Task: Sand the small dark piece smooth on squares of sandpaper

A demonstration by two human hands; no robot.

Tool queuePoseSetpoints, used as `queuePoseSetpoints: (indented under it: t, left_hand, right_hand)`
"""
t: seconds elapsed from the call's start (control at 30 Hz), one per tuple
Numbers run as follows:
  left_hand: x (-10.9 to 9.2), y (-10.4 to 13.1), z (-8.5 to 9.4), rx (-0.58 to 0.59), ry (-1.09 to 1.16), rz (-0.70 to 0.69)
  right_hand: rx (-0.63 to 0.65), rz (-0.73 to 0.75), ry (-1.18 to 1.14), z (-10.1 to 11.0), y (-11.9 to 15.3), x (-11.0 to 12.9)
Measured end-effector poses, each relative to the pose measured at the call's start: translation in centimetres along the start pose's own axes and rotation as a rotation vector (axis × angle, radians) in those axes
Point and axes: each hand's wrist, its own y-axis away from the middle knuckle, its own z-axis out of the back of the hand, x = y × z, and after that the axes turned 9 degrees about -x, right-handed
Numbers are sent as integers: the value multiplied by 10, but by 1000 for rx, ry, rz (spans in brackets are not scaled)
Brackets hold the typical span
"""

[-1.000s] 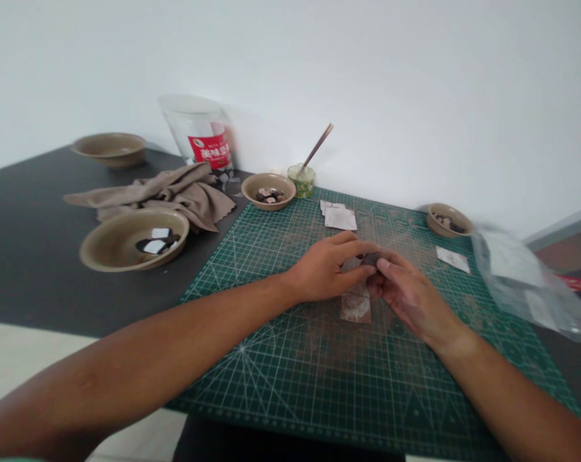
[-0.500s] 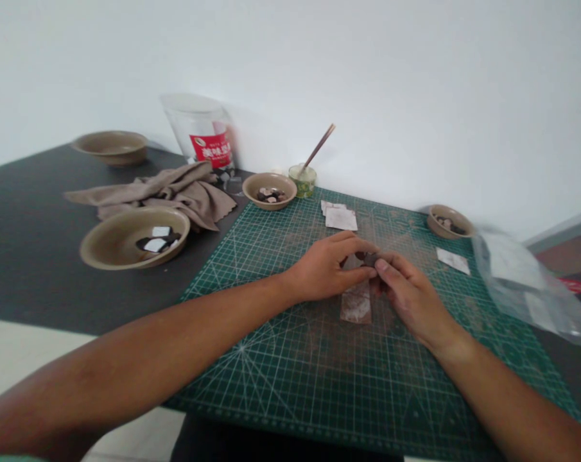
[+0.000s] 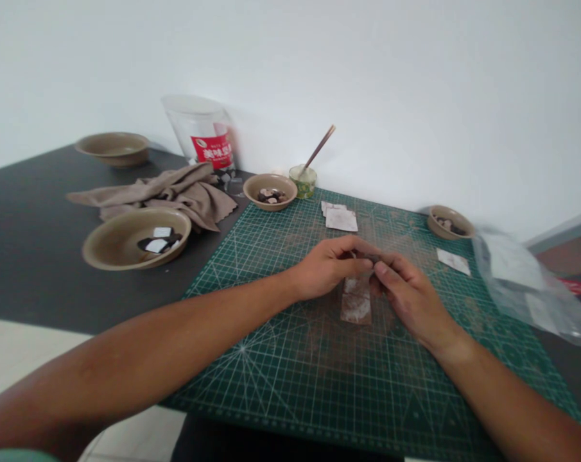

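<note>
Over the green cutting mat [image 3: 280, 359], my left hand [image 3: 331, 266] and my right hand [image 3: 408, 292] meet at their fingertips. Between them they pinch a small dark piece [image 3: 373, 258], mostly hidden by the fingers. Both hands are closed on it. Beneath them a dusty brown strip [image 3: 356, 308] lies on the mat, its upper part covered by the hands. Brownish dust is spread around the strip. Whitish square sheets [image 3: 341, 220] lie beyond my left hand, and another pale sheet [image 3: 453, 261] lies to the right.
Bowls with small pieces stand at the mat's back [image 3: 270, 192], back right [image 3: 450, 222] and left [image 3: 136, 239]. A cup [image 3: 303, 181] holds sticks. Left are a brown cloth [image 3: 174, 192], a clear jar [image 3: 203, 138] and another bowl [image 3: 113, 149]; right, a plastic bag [image 3: 531, 282].
The left thumb and fingers have shifted and closed in around the small dark piece, which now shows less. The right hand has barely moved.
</note>
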Motion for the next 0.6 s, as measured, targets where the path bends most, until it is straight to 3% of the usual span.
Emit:
queuePoseSetpoints:
  t: [0.13,0.6]
  left_hand:
    - [0,-1,-1,-19,54,-1]
    - [-3,1,0,-25,-125,-41]
  right_hand:
    - [-20,5,64,0,0,1]
    - [-51,21,144,-1,0,6]
